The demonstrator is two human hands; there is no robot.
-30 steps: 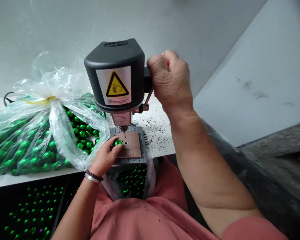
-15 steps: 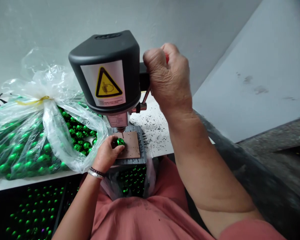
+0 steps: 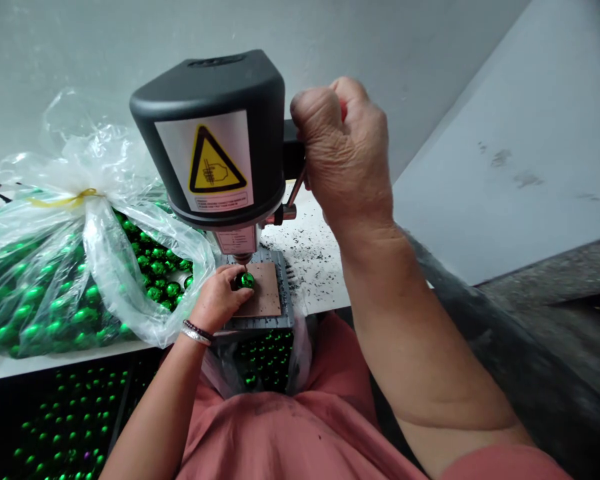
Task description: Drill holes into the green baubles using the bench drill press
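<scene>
A shiny green ball [image 3: 247, 281] is pinched between the thumb and fingers of my left hand [image 3: 221, 293], over a brown board [image 3: 267, 290] on the grey machine base [image 3: 287, 303]. The thin drill bit [image 3: 245, 268] points down at the top of the ball; whether it touches is too small to tell. Above stands the black drill press head [image 3: 210, 100] with a yellow warning label [image 3: 215, 163]. My right hand [image 3: 350, 153] is wrapped round a red-ended handle [image 3: 343, 109] at the right side of the press.
On the left of the white table [image 3: 320, 250], a clear plastic bag [image 3: 125, 283] tied with yellow holds many green balls. Dark shavings lie right of the base. More green balls show below the table edge, at the lower left and beneath the base. A wall stands behind.
My left hand and the green ball have moved slightly right and up, bringing the ball under the bit. My right hand stays on the handle and appears slightly farther right and up.
</scene>
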